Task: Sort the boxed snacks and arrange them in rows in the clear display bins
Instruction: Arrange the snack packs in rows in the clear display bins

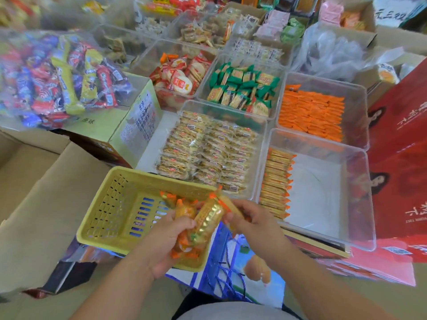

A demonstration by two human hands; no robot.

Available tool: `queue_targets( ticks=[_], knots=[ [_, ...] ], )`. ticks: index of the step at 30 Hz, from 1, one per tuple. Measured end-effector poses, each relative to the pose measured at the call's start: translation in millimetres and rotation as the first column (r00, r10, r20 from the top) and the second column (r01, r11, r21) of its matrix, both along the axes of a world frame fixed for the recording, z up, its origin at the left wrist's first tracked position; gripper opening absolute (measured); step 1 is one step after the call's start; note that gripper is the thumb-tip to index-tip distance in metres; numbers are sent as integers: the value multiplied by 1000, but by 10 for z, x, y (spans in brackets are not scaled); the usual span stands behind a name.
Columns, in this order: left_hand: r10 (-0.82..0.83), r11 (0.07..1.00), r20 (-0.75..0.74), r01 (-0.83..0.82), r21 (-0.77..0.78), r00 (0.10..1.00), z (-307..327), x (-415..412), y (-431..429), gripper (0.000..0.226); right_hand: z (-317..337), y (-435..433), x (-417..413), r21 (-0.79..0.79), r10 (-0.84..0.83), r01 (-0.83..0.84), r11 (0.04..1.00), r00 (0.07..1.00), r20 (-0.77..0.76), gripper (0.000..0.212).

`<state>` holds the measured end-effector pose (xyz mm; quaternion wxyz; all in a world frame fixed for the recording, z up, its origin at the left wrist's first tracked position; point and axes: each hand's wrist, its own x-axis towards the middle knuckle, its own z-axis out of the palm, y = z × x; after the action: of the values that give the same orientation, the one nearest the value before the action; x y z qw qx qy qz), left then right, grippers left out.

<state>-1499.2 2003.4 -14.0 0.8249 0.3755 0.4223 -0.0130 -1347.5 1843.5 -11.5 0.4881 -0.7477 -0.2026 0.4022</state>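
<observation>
Gold packets (209, 219) sat gripped in your left hand (166, 236); your right hand (251, 215) pinched 1, probably bound for the bin (318, 188) beyond its fingertips (232, 219).

Yellow slotted basket (111, 204) — orange-gold packets (205, 225)

Far bins (120, 34): blurred, contents indistinct. Candy bag (57, 75): cut off at left edge, smeared. Print on carton (141, 121): too small to read. Red gift box (399, 158): cropped at right edge. Packets (208, 220) in left hand (166, 241) (count uncertain): partly hidden under the grip.
</observation>
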Motion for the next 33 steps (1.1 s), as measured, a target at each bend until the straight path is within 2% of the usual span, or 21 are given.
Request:
queue_targets(
  ticks=[3,6,9,11,13,16,20,22,24,26,29,33],
  knots=[
    [81,997,6,-81,13,997,-10,171,-281,46,-28,-296,313,40,-142,159,987,951,-274,19],
    [140,990,3,-140,28,990,-13,386,-607,57,-27,-577,540,165,-55,149,975,880,-471,27],
    [192,981,-2,-192,25,981,17,636,-963,54,-52,-749,659,198,67,38,979,864,-500,34],
    [176,983,65,-179,45,982,50,817,-1182,46,-77,-824,721,185,65,35,982,861,-505,32],
    [157,984,71,-162,78,985,96,979,-1352,40,-95,-897,783,173,24,83,981,842,-539,28],
    [168,981,48,-172,85,985,55,1127,-1508,49,-114,-998,843,170,-1,131,977,794,-608,23],
    [203,974,14,-204,98,979,44,1284,-1654,65,-132,-1089,853,121,-23,149,981,718,-696,32],
    [237,960,9,-236,152,971,62,1371,-1702,57,-130,-1130,880,113,-11,135,984,686,-727,33],
    [250,942,-10,-241,232,968,88,1483,-1729,37,-123,-1161,920,115,5,133,984,632,-775,34],
    [215,921,-76,-176,347,974,102,1610,-1745,24,-134,-1173,965,127,18,137,982,606,-796,34],
    [154,885,-169,-60,461,974,53,1688,-1758,37,-140,-1195,1043,161,24,161,974,630,-777,35],
    [60,882,-269,75,466,961,6,1848,-1693,48,-103,-1250,1147,177,22,203,963,595,-803,38]
  ],
)
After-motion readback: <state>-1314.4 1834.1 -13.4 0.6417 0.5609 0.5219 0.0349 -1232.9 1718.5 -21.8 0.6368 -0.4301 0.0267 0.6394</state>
